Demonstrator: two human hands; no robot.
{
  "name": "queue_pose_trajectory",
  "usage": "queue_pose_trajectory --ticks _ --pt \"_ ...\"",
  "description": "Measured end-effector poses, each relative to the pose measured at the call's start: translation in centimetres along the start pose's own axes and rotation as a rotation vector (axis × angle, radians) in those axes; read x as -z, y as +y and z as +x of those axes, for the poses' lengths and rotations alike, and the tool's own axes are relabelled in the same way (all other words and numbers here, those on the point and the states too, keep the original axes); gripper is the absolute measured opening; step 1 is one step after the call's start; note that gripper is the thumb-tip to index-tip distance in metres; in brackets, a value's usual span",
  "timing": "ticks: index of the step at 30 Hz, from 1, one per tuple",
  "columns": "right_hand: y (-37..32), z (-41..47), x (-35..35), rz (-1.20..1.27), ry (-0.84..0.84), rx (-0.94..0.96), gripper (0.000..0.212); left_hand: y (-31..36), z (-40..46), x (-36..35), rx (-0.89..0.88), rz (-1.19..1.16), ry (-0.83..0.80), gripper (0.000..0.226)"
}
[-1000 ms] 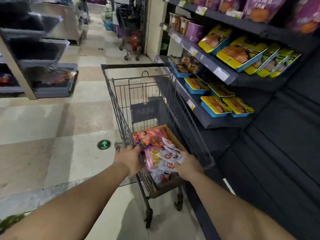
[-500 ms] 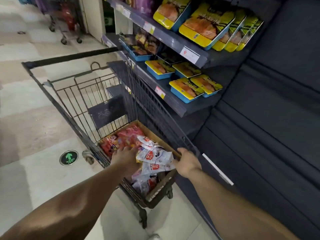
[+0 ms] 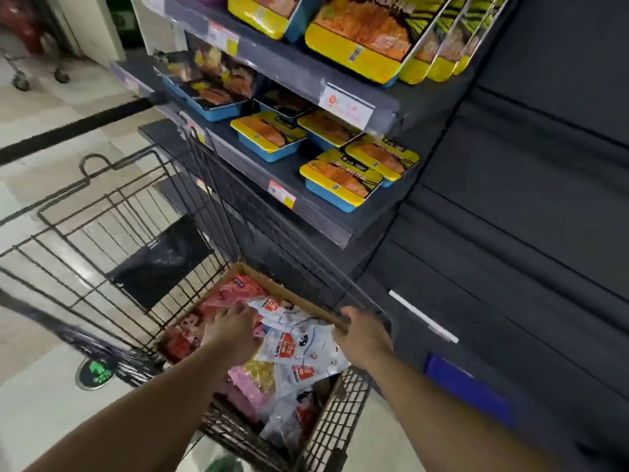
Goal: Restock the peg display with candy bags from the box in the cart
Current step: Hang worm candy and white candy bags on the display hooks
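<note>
A black wire cart (image 3: 136, 212) stands against the shelving, with an open cardboard box (image 3: 289, 291) in its near end. The box is full of candy bags: white ones (image 3: 299, 347) on top at the right, pink and red ones (image 3: 221, 303) at the left. My left hand (image 3: 231, 330) is down inside the box, its fingers lying across the bags at the edge of a white one. My right hand (image 3: 364, 335) grips the cart's right rim beside the box's edge. No pegs show on the dark slatted panel (image 3: 510, 233) to the right.
Grey shelves (image 3: 306, 185) hold yellow and blue tray packs (image 3: 340, 180) just above the cart's right side. A white strip (image 3: 422, 321) and a blue tag (image 3: 466, 386) sit on the dark panel. Tiled floor with a green arrow sticker (image 3: 97, 373) lies to the left.
My left hand left the cart's rim and went into the box onto the bags. The view swung right and closer to the shelves. My right hand stayed on the cart's right rim.
</note>
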State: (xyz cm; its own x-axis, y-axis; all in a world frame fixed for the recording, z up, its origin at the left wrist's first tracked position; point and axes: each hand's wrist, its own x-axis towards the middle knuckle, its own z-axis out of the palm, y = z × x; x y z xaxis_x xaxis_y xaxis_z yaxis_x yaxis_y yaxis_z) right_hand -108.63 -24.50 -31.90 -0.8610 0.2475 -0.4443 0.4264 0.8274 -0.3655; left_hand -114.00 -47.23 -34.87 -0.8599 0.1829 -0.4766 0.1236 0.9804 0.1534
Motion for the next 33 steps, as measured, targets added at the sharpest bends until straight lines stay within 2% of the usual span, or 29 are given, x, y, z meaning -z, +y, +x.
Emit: queue_pose_trajectory --ticks 5,10,15,18,20,23,25,27,29,32,33 --pt "0.5 1.5 -3.0 0.06 -0.03 -0.239 0.036 -0.9 8.2 -2.1 -0.174 0.131 -0.12 0.064" --pt "-0.4 2.0 -5.7 0.144 -0.048 -0.415 0.049 -0.5 14.1 -3.9 -0.286 0.293 -0.18 0.064" --pt "-0.7 3.1 -8.6 0.228 -0.05 -0.504 0.047 0.5 18.2 -6.2 -0.429 0.339 -0.215 0.072" --pt "-0.6 3.6 -10.0 0.25 -0.056 -0.531 0.046 0.8 20.2 -8.0 -0.443 0.354 -0.277 0.078" --pt "-0.6 3.9 -10.8 0.279 -0.054 -0.541 0.046 0.6 21.4 -9.1 -0.438 0.35 -0.26 0.078" --pt "-0.4 4.0 -11.8 0.317 -0.043 -0.57 0.044 0.1 22.8 -10.0 -0.524 0.438 -0.203 0.062" --pt "-0.4 3.7 -12.3 0.335 -0.055 -0.572 0.042 0.3 22.7 -9.6 -0.515 0.493 -0.277 0.044" --pt "-0.8 3.4 -13.1 0.361 -0.071 -0.58 0.042 -0.1 22.3 -9.5 -0.513 0.383 -0.248 0.035" --pt "-1.4 3.7 -13.8 0.411 -0.078 -0.602 0.044 0.3 21.4 -8.0 -0.625 0.466 -0.213 0.027" --pt "-2.9 4.7 -14.3 0.685 -0.064 -0.672 0.059 1.3 18.4 -6.2 -0.773 0.532 -0.164 0.021" --pt "-3.5 5.1 -14.2 0.853 -0.055 -0.735 0.064 1.6 17.2 -6.2 -0.832 0.432 -0.142 0.022"
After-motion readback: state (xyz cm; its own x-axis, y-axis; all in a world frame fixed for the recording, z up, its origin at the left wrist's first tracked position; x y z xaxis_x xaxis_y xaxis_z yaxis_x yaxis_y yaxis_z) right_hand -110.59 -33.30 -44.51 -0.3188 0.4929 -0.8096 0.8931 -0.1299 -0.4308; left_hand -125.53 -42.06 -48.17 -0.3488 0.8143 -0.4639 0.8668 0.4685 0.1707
